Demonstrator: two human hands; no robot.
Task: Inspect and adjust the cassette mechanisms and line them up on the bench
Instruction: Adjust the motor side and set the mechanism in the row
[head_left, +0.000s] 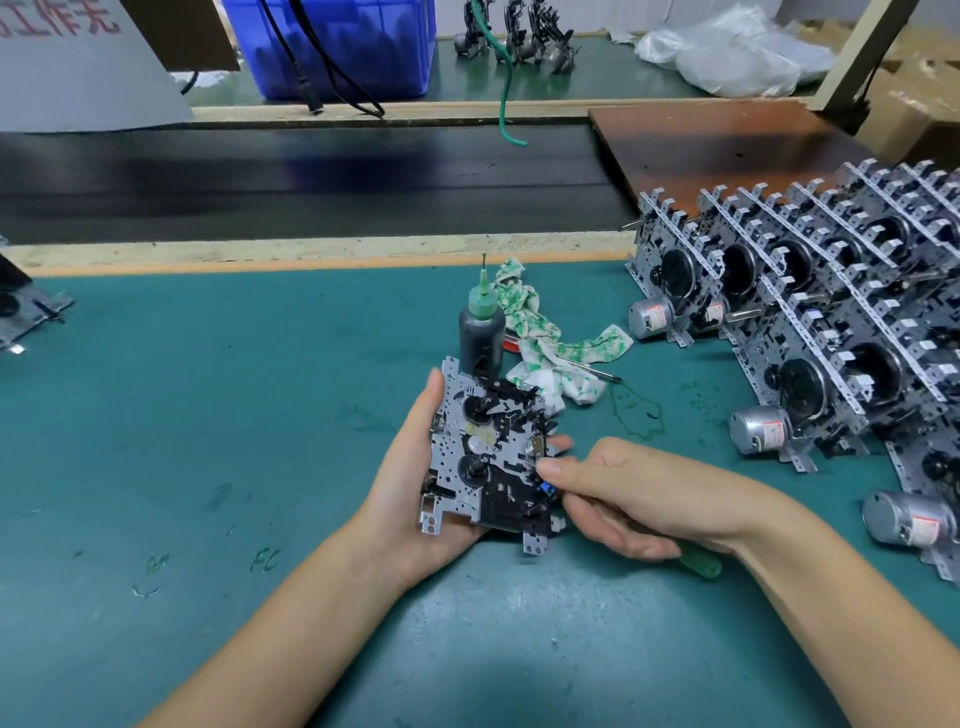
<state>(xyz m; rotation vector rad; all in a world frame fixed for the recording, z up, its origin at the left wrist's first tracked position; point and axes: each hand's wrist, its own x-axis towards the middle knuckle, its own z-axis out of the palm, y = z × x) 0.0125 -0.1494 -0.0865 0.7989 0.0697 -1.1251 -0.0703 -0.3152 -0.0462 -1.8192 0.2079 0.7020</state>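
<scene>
A cassette mechanism (488, 457), a grey metal plate with black plastic parts and two reels, lies face up in my left hand (410, 483), whose fingers wrap under it and show at its right edge. My right hand (634, 493) grips a green-handled tool (698, 558), and its thumb presses the mechanism's right edge near a small blue part. Rows of finished mechanisms (810, 312) with silver motors stand leaning together on the bench at the right.
A dark bottle with a green nozzle (482, 332) stands just behind the held mechanism, beside a green-stained rag (550, 343). Another mechanism (26, 312) lies at the left edge. A black conveyor belt (311, 176) runs behind the green bench mat (208, 415).
</scene>
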